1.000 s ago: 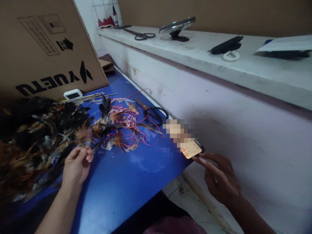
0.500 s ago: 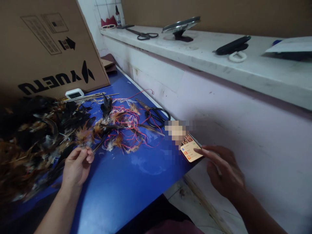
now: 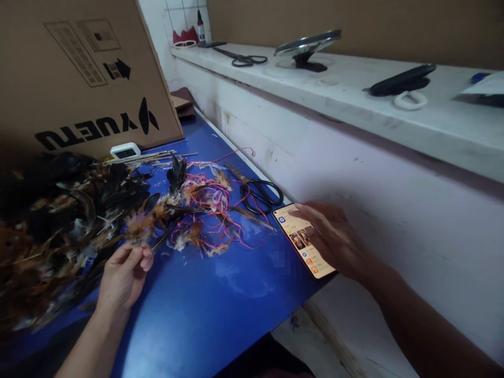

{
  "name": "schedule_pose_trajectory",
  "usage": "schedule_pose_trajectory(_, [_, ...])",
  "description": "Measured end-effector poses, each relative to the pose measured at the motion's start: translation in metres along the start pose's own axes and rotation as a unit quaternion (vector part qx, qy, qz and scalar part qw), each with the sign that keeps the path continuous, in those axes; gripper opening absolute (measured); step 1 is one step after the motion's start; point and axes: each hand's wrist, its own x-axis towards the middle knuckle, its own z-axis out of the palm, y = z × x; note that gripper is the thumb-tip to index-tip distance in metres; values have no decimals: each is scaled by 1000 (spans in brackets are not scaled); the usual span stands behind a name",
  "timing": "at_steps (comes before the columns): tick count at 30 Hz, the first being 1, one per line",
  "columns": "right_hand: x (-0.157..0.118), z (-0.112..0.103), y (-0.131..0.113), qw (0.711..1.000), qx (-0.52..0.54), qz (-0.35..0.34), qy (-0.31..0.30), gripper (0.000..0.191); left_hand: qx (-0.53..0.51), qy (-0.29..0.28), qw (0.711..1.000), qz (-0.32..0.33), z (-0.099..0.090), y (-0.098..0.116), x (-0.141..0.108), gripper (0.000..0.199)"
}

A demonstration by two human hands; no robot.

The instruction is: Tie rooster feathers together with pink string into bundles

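My left hand [image 3: 128, 270] pinches the base of a fluffy brown feather [image 3: 139, 227] between thumb and fingers, above the blue table [image 3: 177, 310]. Over the phone [image 3: 305, 244] at the table's right edge is my right hand [image 3: 336, 236], fingers stretched out across the lit screen. Its fingertips are near the top of the screen; whether they touch the glass I cannot tell. A large heap of dark and brown feathers [image 3: 79, 220] covers the table's left side. Tangled pink string [image 3: 214, 197] lies in the middle with several loose feathers.
Black-handled scissors [image 3: 262, 194] lie beside the phone. A cardboard box [image 3: 90, 68] stands behind the feathers, with a small white device [image 3: 125, 151] at its foot. On the ledge [image 3: 283, 76] rest more scissors [image 3: 244, 59], a round mirror-like stand [image 3: 307, 47] and a black-handled tool [image 3: 401, 80].
My right hand has moved up and left along the phone, from its lower end to its upper part. My left hand still holds the feather. The view has shifted slightly.
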Motion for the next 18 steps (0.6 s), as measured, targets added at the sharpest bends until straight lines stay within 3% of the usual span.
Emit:
schedule_pose_trajectory(6, [9, 14, 7, 999, -8, -24, -48, 42, 19, -2, 1000, -8, 1, 0, 1, 25])
schedule_pose_trajectory(18, [16, 19, 7, 994, -41, -89, -47, 48, 17, -5, 1000, -15, 0, -1, 1, 25])
